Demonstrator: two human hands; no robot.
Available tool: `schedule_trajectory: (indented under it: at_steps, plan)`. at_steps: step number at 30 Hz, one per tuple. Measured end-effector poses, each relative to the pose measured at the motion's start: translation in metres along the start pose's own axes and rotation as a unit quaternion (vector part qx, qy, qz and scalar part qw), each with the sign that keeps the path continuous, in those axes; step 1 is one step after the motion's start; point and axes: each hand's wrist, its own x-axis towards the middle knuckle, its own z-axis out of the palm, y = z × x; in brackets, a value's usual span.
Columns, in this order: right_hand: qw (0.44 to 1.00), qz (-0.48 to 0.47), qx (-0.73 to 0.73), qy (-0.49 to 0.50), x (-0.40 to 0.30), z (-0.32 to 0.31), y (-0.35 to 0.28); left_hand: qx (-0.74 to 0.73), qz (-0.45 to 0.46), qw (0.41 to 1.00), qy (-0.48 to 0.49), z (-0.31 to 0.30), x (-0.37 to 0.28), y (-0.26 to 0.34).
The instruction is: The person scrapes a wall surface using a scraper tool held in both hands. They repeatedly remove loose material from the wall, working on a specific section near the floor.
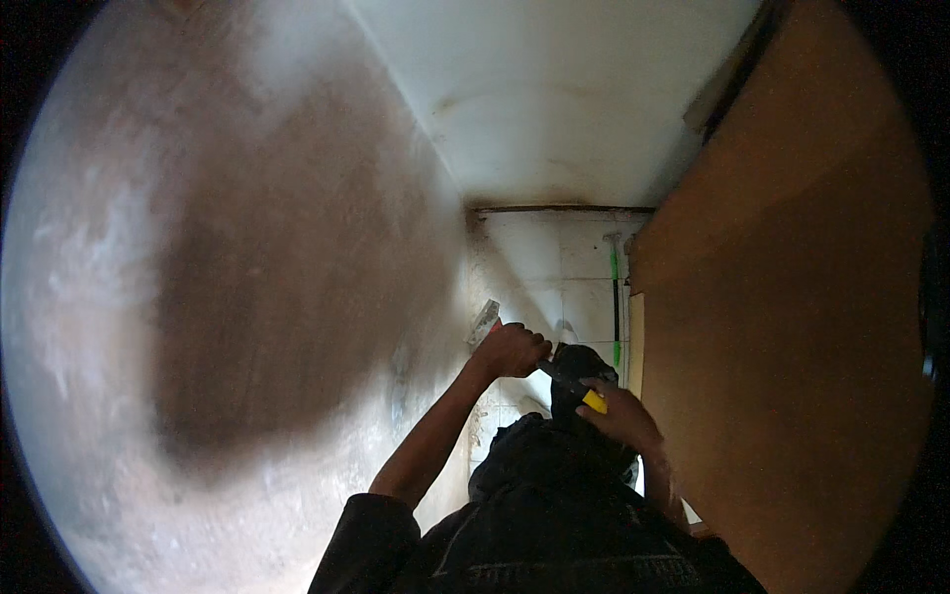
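My left hand (513,350) grips a red-handled scraper (484,321) with a wide blade, which points up and left beside the wall. The handle is mostly hidden in the fist. My right hand (620,416) is closed around a tool with a yellow part (595,401) on its handle. A dark end of this tool (558,374) reaches towards my left hand; whether the two touch, I cannot tell. Both hands are above my dark-clothed legs (579,371).
A patchy brown and white wall (297,260) rises at the left, a pale wall (549,111) ahead and a large brown panel (772,312) at the right. On the tiled floor (531,237) lies a green and black pole (615,297), alongside the panel.
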Motion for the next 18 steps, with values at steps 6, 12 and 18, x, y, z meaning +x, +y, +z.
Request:
schedule_trajectory:
  at_steps: [6,12,18]
  plan:
    - [0.999,0.02,0.025,0.036,0.048,0.019,0.015,0.0,0.037,0.999,-0.033,0.008,0.045,-0.04]
    - [0.978,0.079,0.184,-0.052,0.117,-0.034,0.005,-0.085,0.007,0.995,-0.046,0.003,0.081,-0.084]
    - [0.904,0.125,0.362,-0.191,0.203,-0.027,0.015,-0.113,-0.042,0.97,-0.211,0.043,0.104,-0.158]
